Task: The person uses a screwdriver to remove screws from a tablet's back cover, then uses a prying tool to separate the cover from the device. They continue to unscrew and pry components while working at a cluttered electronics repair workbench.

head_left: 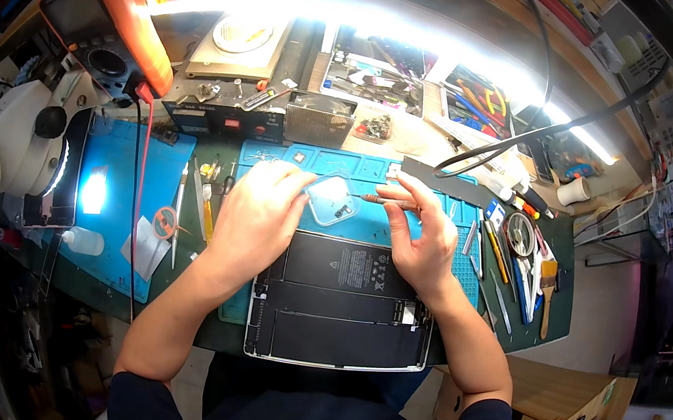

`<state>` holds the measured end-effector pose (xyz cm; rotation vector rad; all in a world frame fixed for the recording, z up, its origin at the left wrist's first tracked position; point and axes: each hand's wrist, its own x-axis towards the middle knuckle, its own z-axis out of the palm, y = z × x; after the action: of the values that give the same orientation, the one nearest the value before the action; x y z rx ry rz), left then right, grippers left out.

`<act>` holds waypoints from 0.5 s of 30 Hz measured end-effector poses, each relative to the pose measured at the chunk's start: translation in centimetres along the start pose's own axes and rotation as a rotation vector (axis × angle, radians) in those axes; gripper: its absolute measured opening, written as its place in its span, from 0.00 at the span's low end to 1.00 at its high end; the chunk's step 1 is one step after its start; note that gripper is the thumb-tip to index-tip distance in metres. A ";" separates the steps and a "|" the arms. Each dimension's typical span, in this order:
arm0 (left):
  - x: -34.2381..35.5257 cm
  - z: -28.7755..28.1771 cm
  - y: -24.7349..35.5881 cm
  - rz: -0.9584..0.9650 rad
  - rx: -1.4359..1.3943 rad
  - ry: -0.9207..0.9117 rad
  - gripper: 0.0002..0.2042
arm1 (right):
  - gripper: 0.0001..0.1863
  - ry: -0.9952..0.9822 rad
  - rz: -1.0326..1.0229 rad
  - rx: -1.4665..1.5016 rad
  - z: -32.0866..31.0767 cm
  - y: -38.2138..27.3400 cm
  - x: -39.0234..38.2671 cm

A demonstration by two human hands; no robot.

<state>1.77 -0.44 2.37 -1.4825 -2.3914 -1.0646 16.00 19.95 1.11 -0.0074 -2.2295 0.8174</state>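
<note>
An opened tablet (345,304), its black battery cells and a small board bared, lies at the front edge of the bench below my hands. My left hand (257,218) is closed, thumb and fingers pinching the left edge of a small clear plastic box (330,196). Small dark pieces lie in the box. My right hand (426,243) pinches a slim brownish pointed tool (391,202) between thumb and fingers. Its tip points left, at the right side of the box. The tool's exact kind is too small to make out.
A blue work mat (359,228) lies under the box. Pens, blades and a brush (548,276) are spread at the right. An orange multimeter (112,21), a white lamp (10,137) and a small bottle (83,241) stand left. A black cable (524,137) arches over the back right.
</note>
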 end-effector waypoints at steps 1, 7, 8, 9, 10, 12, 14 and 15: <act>0.0 0.0 0.0 0.003 -0.002 -0.001 0.12 | 0.21 -0.009 -0.016 -0.004 0.0 -0.1 0.1; 0.0 0.0 0.0 0.006 0.005 0.008 0.12 | 0.21 -0.020 -0.006 -0.007 0.0 -0.3 0.2; 0.0 0.0 0.0 0.001 0.004 0.003 0.12 | 0.21 -0.022 -0.004 -0.007 0.0 -0.2 0.2; 0.0 0.0 0.1 -0.003 0.004 -0.001 0.12 | 0.21 -0.023 -0.002 -0.007 0.1 -0.2 0.1; 0.0 0.0 0.1 -0.007 0.003 -0.006 0.12 | 0.21 -0.024 0.001 -0.008 0.1 -0.2 0.1; 0.0 0.0 0.1 -0.004 0.008 -0.004 0.12 | 0.22 -0.026 -0.009 -0.013 0.0 -0.2 0.1; 0.0 0.1 0.0 0.002 0.008 0.003 0.12 | 0.22 -0.024 -0.019 -0.014 0.0 -0.2 0.2; 0.0 0.2 -0.1 0.007 0.005 0.010 0.12 | 0.22 -0.020 -0.024 -0.013 0.0 -0.3 0.2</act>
<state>1.77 -0.39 2.20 -1.4793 -2.3788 -1.0609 15.92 19.81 1.42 0.0213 -2.2494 0.7937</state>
